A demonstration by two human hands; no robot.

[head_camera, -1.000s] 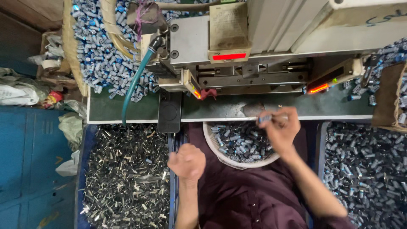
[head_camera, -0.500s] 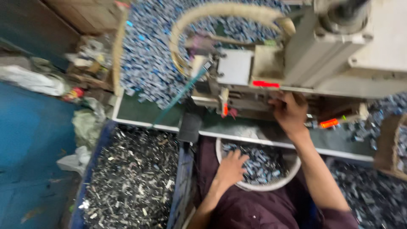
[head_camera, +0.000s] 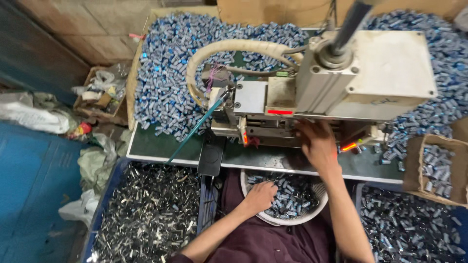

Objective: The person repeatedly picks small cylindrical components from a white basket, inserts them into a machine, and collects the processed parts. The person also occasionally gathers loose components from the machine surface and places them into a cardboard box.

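The left hand (head_camera: 260,196) is sunk into the round white plastic basin (head_camera: 312,216) of small blue-and-silver metal cylinders (head_camera: 292,195), its fingers curled closed among them, though whether any piece is actually gripped cannot be told. The right hand (head_camera: 316,144) is reached forward to the feed slot of the grey metal press machine (head_camera: 341,83); its fingertips are hidden there, so their state cannot be told. The work is judged to be mid-run — a heaped pile of blue cylinders (head_camera: 170,73) lies beyond the fingers, a blue bin of silver scraps (head_camera: 146,214) to their left, and the basin is well stocked.
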